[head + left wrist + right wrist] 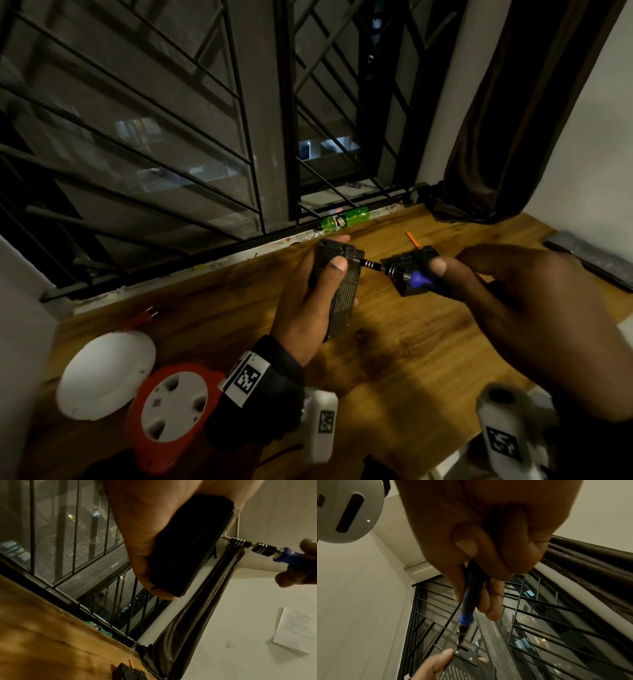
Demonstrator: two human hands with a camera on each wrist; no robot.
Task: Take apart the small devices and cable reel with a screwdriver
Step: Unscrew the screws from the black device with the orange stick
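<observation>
The small black device [337, 289] was up off the table [394, 359], gripped in my left hand [308, 301]; my right hand [513, 294] pinched the screwdriver [394, 272], tip on a corner screw. Any tilt could make the bit slip and strip it.

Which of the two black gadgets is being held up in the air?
The long black device with the grille face: the left hand grips it above the table. The other black device lies on the wood beyond the screwdriver.
</observation>
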